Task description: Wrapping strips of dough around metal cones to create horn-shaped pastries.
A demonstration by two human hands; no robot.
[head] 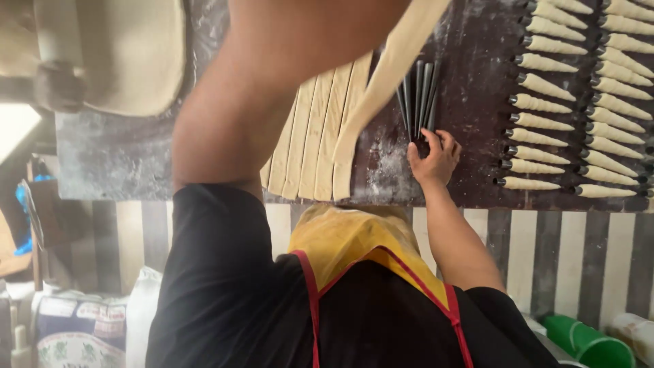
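Person wore black short-sleeved shirt (pixel 218 293) w/ yellow apron (pixel 354 238), red-edged straps at neck. Both forearms bare; right hand (pixel 433 158) w/o glove or ring.

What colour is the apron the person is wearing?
Yellow apron with red straps, over black clothing; shown in the head view.

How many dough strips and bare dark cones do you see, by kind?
Flat dough strips: 5
Lifted dough strip: 1
Bare dark cones, by the right hand: 5
Total: 11
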